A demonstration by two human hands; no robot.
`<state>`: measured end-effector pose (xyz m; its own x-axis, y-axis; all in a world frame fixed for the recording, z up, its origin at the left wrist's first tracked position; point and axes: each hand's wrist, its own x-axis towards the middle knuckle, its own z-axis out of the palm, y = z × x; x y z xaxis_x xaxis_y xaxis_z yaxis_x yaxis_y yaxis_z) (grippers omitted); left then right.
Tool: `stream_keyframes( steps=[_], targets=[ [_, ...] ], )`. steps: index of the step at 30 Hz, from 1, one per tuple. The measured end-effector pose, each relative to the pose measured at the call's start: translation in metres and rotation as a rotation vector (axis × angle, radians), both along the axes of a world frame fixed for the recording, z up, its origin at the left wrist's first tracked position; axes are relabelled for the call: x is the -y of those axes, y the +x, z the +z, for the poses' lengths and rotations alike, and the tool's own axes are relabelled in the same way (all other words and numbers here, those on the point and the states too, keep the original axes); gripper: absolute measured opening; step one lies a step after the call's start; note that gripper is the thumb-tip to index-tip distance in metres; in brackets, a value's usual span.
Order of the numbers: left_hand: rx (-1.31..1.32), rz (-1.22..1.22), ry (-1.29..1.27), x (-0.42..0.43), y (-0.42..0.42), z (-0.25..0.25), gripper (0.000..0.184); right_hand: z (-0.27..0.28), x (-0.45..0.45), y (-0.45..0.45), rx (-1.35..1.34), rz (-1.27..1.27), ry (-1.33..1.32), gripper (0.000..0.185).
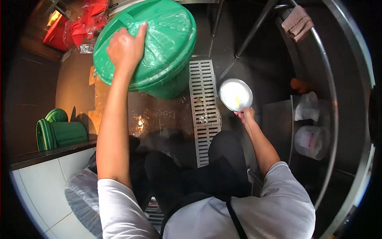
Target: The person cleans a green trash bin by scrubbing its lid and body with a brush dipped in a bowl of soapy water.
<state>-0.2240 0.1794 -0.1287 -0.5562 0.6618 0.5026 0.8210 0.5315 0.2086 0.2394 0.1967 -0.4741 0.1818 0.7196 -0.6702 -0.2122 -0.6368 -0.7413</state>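
Left of the pale slotted drain grate (205, 95), our left hand (125, 48), thumb spread from bent fingers, lies on the round green plastic lid (167, 49) of a green bin (172, 85), whether gripping we cannot tell; right of the grate, our right hand (246, 114) pinches a round silvery bowl (234, 93), white inside

Dark flr (173, 115) is seen, wet-looking in places, split by a slotted lt-grey drain grate (205, 119). Lower L is faced w/ white tiles (41, 171), edged by a dark ledge (51, 155). R side is bounded by a curved metal rail (336, 111); slanted metal leg (256, 30) is seen nr top. Warm light (139, 124) is reflected off flr, L of grate.
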Motion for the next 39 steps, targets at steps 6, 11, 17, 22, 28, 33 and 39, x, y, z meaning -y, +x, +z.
stream_keyframes(
  steps=[6, 11, 17, 22, 28, 33, 39],
  targets=[
    [-0.013, 0.039, 0.034, -0.004, -0.004, -0.004, 0.084, -0.133, -0.014, 0.050, 0.125, -0.057, 0.131, 0.060],
    [-0.038, 0.035, 0.097, -0.007, -0.008, -0.010, 0.080, -0.124, -0.008, 0.080, 0.549, 0.177, 0.145, 0.060],
    [-0.083, -0.153, 0.065, -0.011, -0.014, -0.010, 0.055, -0.108, -0.039, 0.060, 1.328, 0.723, 0.805, 0.068],
    [0.000, -0.068, 0.001, -0.015, -0.005, 0.001, 0.050, -0.124, -0.060, 0.029, 1.285, 1.167, 0.328, 0.096],
    [0.105, 0.077, 0.046, -0.051, -0.016, 0.008, 0.038, -0.127, -0.064, 0.027, 1.118, 1.039, 0.182, 0.096],
    [0.120, 0.098, 0.154, -0.051, -0.010, 0.006, 0.030, -0.136, -0.063, 0.056, 0.531, 0.562, 0.426, 0.078],
    [0.082, -0.044, 0.156, -0.044, -0.021, 0.001, 0.049, 0.037, -0.098, 0.005, 0.029, 0.326, 0.717, 0.033]
  ],
)
